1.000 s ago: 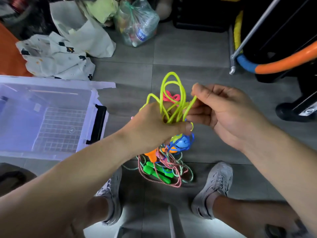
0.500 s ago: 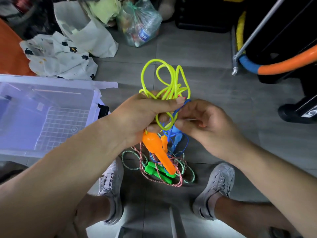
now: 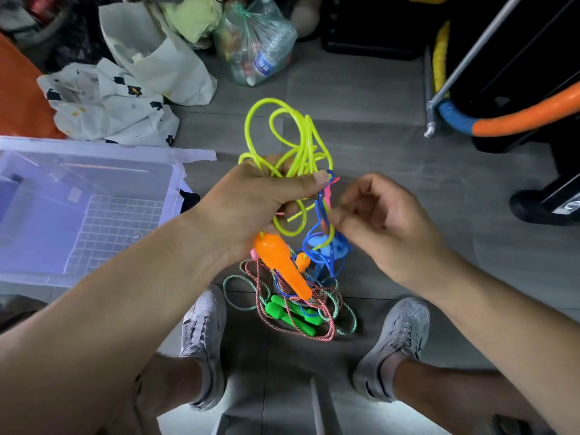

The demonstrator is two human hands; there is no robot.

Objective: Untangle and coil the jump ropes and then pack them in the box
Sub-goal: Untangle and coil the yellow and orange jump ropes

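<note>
A: Stock check. How many ropes are coiled?

B: None that shows. Item one, yellow rope (image 3: pixel 301 142): loose loops standing above your left hand (image 3: pixel 260 202), whose fingers are curled round the bunch. Its orange handle (image 3: pixel 279 262) hangs below your palm. I'd judge it is caught up with item two.

A: Item two?

B: Blue rope (image 3: pixel 323 211): threaded through the yellow loops and hanging beside the orange handle. Your right hand (image 3: pixel 376 221) has thumb and forefinger closed narrow on a blue strand, with the other fingers curled.

A: Item three?

B: Braided rope (image 3: pixel 260 290) with green handles (image 3: pixel 292 315): a tangled heap on the floor (image 3: pixel 376 146) between your shoes, right under the held bunch. The blue rope's low end reaches into it. I cannot tell whether they are knotted together.

A: And the box?

B: Box (image 3: pixel 103 150): clear plastic, open, on the floor beside your left forearm. No rope is in it. Only its gridded bottom shows, with a small label on one wall.

A: What is left to do?

B: Nearly all of it, by my reckoning. You are at the first separation, yellow from blue. After that, each of the three needs freeing, coiling and packing into the box.
</note>
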